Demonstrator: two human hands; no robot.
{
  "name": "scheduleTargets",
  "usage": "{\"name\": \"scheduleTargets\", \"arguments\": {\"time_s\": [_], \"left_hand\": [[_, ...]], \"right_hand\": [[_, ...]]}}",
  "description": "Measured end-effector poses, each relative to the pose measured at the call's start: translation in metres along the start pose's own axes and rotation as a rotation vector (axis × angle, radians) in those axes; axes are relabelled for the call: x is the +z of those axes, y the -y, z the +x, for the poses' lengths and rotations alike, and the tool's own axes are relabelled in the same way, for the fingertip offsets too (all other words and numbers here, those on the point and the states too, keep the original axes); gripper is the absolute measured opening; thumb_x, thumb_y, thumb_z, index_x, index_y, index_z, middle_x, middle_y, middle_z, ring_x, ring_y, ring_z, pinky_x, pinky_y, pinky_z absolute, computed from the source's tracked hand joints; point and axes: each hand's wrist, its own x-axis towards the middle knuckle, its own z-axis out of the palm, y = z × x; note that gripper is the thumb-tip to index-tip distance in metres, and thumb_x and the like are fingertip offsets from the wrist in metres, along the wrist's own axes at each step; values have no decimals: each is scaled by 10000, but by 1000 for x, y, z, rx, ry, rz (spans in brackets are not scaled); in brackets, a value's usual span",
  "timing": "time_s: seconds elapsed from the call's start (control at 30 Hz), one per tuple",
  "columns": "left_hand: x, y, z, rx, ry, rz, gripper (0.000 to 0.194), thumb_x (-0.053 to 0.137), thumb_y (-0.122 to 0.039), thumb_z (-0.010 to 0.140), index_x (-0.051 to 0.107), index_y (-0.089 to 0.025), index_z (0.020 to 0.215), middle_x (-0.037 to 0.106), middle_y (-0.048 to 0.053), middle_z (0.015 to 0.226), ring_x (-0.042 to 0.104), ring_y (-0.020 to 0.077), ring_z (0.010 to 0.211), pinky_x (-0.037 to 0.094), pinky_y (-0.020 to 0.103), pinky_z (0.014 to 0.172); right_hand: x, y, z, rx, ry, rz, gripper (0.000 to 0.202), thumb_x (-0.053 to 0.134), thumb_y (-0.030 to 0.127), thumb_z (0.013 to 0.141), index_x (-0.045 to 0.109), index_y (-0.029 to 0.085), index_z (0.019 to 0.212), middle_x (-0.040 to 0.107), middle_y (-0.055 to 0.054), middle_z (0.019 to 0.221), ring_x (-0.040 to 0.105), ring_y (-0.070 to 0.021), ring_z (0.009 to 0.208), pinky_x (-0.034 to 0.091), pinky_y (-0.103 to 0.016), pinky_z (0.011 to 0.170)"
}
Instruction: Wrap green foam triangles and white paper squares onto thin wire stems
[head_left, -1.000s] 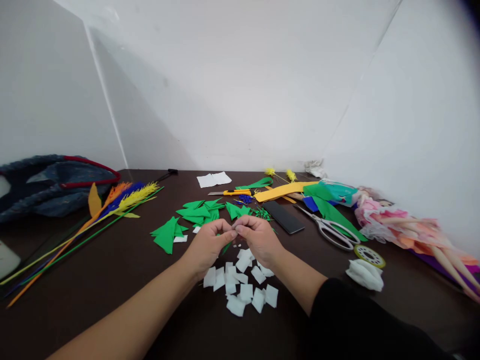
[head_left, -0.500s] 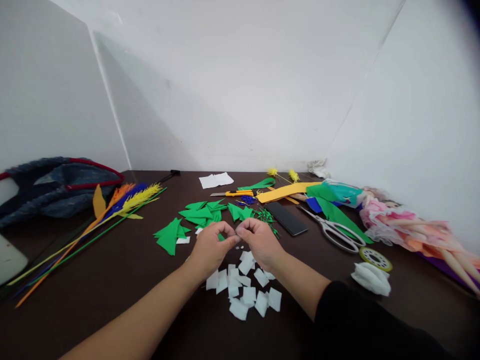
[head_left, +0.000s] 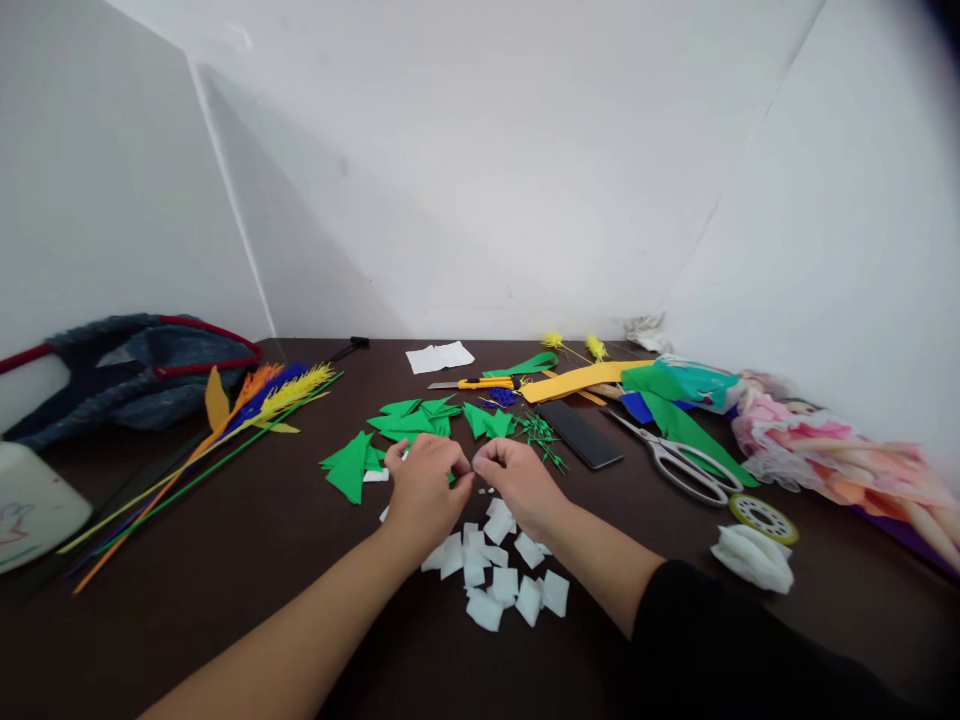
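My left hand (head_left: 429, 483) and my right hand (head_left: 517, 482) meet almost fingertip to fingertip above the middle of the dark table (head_left: 247, 540). The thumb and index finger of each are pinched; whatever lies between them is too small to make out. Just below the fingertips are tiny white bits (head_left: 491, 490). Several white paper squares (head_left: 505, 583) lie scattered nearer to me. Beyond and left of my left hand sit green paper pieces (head_left: 349, 470), with more green pieces (head_left: 487, 421) behind the fingertips.
A yellow cutter (head_left: 486, 383), black phone (head_left: 581, 436), scissors (head_left: 686, 465), tape roll (head_left: 763, 518) and crumpled white tissue (head_left: 752, 558) lie beyond and to the right. Dolls (head_left: 817, 430) rest at far right. Paper-flower stems (head_left: 187, 462) and a denim bag (head_left: 142, 375) are at left.
My left hand has turned, its back now more upward and its other fingers more spread, with its fingertips slightly farther from my right hand's. The whole view has shifted slightly.
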Motion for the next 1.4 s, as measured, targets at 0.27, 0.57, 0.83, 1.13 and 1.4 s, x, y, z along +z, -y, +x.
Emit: {"name": "scheduleTargets", "arguments": {"time_s": [0.27,0.57,0.83,1.13,1.4], "left_hand": [[-5,4,3,-77,53,-88,84,564,-225,671,531,-200,598,588,-10,694,512,200,803,241,418,870],[-9,7,6,-192,173,-463,154,552,-321,673,541,-182,606,596,-11,652,532,165,682,386,273,649],[-8,-4,7,-203,70,-241,144,520,-294,670,514,-188,573,593,4,675,536,184,723,382,294,656],[-5,-7,5,-166,11,-66,99,539,-245,674,544,-194,589,595,-14,676,532,194,802,291,401,842],[-5,-7,8,-170,96,-155,96,578,-277,675,578,-200,618,624,-17,680,538,176,757,326,343,780]], "right_hand": [[-13,1,9,-1,-113,40,257,516,350,749,510,159,576,427,43,505,383,-86,483,289,-226,470],[0,-4,2,68,173,592,184,699,243,611,693,179,784,608,-11,730,545,-115,664,426,-274,633],[10,-5,4,62,26,617,146,716,201,566,693,160,704,643,-14,665,561,-124,627,418,-269,615],[9,-6,3,77,-14,506,107,681,235,591,635,140,608,581,2,590,495,-105,567,379,-254,571],[-1,0,7,-108,-148,-76,204,572,278,677,478,171,530,429,45,511,387,-101,514,296,-230,500]]}}
